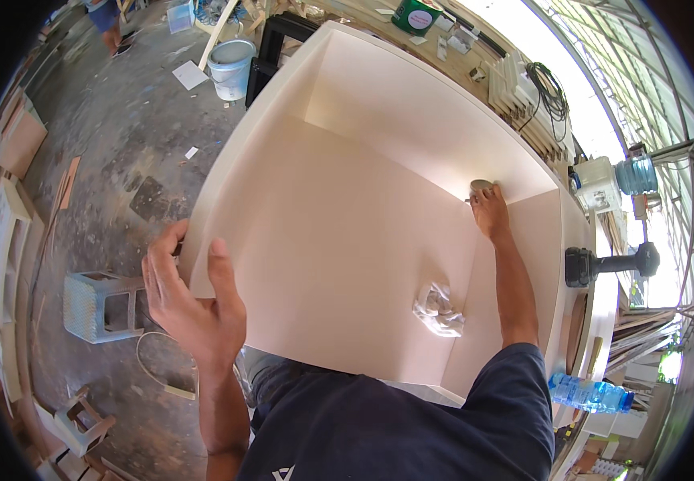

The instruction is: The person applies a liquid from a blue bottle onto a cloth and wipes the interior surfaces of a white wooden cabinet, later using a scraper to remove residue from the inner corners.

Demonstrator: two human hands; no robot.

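Observation:
A large pale, open-fronted cabinet box [339, 232] lies before me with its inside facing up. My left hand [194, 297] is at the box's near left edge, its fingers around the outside and its thumb on the inner side. My right hand [489, 212] reaches into the far right corner. Its fingers are closed on a small round greyish disc [481, 186] held against the inner wall; its exact kind is unclear. On the box's floor, nearer to me, lies a crumpled white cloth [440, 309], touched by neither hand.
To the right are a black cordless drill [610, 263] and a blue water bottle [591, 394]. Beyond the box stand a green can [416, 16] and a coiled black cable [549, 92]. A bucket [231, 68] and a plastic stool [102, 306] stand on the floor at left. Another person's legs [108, 24] show far left.

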